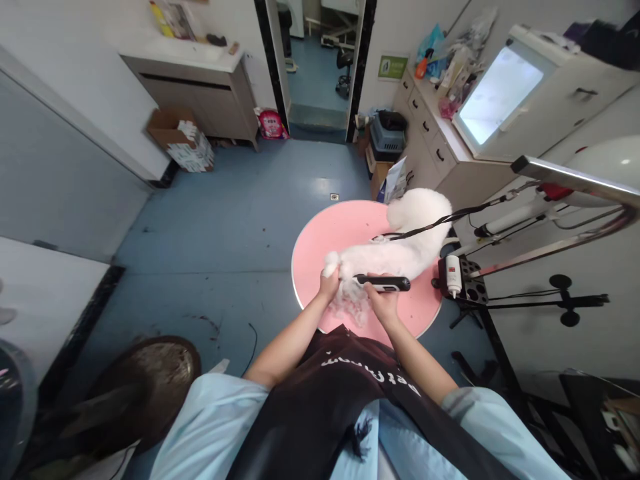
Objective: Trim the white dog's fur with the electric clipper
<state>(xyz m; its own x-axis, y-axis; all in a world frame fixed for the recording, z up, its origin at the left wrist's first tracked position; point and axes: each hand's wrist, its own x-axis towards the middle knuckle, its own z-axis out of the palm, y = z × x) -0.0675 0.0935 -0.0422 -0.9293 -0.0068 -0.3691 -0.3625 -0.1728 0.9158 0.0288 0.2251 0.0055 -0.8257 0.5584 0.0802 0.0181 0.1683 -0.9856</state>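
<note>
A white fluffy dog (373,257) is on a round pink table (320,230), its large rounded head (425,210) toward the right. My left hand (329,283) is closed around a part of the dog at the left end, perhaps the tail or a hind leg; I cannot tell which. My right hand (384,303) grips a black and white hair clipper (393,284), its blade end pointing left against the dog's near side. Loose clipped fur (350,303) lies on the table between my hands.
Dark leads (440,221) run from the dog to a metal grooming arm (565,175) at the right. A bottle in a black holder (467,280) sits by the table's right edge. Behind are drawers (430,133), a pet carrier (389,133) and a doorway. A round dark base (150,373) stands lower left.
</note>
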